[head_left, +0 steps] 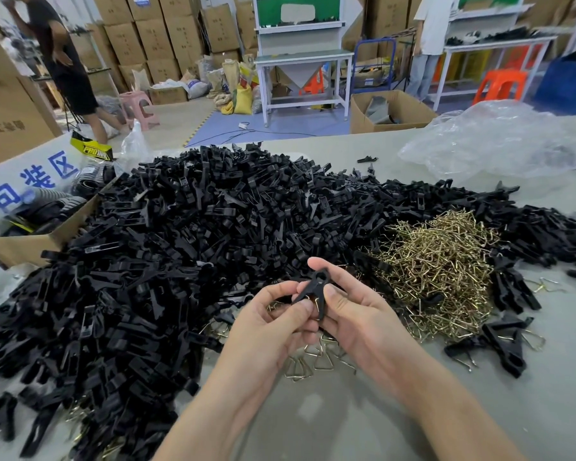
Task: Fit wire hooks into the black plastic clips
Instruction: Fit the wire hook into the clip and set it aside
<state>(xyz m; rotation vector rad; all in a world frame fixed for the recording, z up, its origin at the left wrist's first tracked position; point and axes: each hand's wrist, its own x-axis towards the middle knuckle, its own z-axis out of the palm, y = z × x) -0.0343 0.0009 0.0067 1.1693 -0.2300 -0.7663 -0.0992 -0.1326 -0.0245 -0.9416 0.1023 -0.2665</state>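
Note:
A black plastic clip is held between both hands above the table's front middle. My left hand pinches its lower left leg with thumb and fingers. My right hand grips its right side, thumb on top. A brass wire hook shows between the clip's legs, partly hidden by my fingers. A huge heap of black clips covers the left and middle of the table. A heap of brass wire hooks lies to the right of my hands.
Loose wire hooks lie under my hands. Several clips with hooks lie at the right. An open cardboard box stands at the left, a clear plastic bag at the back right. Two people stand beyond the grey table.

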